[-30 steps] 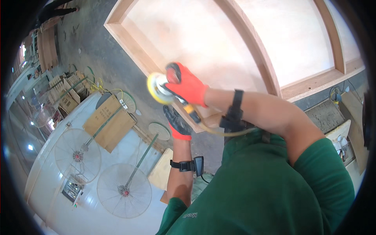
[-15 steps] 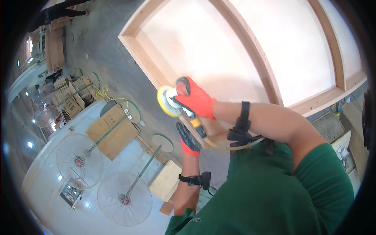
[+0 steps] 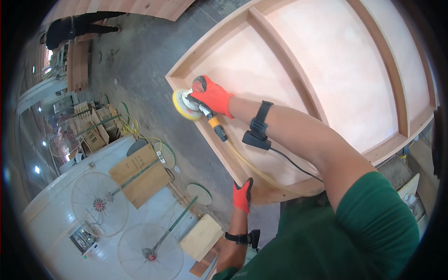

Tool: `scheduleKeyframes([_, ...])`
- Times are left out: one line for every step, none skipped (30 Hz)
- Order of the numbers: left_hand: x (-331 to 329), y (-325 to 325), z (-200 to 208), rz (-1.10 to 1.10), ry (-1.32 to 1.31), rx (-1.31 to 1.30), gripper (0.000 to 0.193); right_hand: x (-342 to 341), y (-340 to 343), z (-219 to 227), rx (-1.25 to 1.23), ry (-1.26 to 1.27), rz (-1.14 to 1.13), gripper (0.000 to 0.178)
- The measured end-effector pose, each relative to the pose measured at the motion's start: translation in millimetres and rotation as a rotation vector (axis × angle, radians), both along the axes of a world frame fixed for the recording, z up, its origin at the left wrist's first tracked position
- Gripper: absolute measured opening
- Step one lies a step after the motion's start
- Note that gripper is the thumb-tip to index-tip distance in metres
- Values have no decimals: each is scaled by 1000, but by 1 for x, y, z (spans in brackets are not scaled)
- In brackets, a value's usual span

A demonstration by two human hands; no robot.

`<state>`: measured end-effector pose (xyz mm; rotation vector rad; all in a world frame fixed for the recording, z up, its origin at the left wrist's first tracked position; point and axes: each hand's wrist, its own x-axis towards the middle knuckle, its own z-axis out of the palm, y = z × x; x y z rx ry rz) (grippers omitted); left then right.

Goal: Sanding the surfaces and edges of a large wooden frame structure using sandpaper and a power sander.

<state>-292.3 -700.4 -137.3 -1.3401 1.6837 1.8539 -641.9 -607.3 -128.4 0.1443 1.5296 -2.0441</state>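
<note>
My right hand, in a red glove with dark fingertips, is closed around an orbital sander with a yellow-edged pad. The pad lies against the outer long edge of a large pale wooden frame panel, close to its far-left corner. From the sander a yellowish air hose runs back over the panel towards my body. My left hand, gloved alike, grips the panel's near corner, thumb and fingers spread to either side of it.
Wooden ribs divide the panel. On the left stand two caged fans on round bases, with a cardboard sheet and a yellow cable nearby. At the upper left, a person in dark clothes stands by stacked boards.
The sander in my right hand has moved along the panel's edge towards the far corner. My left hand has come from beside the edge onto the near corner. The view has shifted.
</note>
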Motion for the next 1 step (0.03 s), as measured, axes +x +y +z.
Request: scheduleKeyframes([-1, -3, -1, -54, 4, -14, 72, -3, -4, 2, -1, 7, 7, 52])
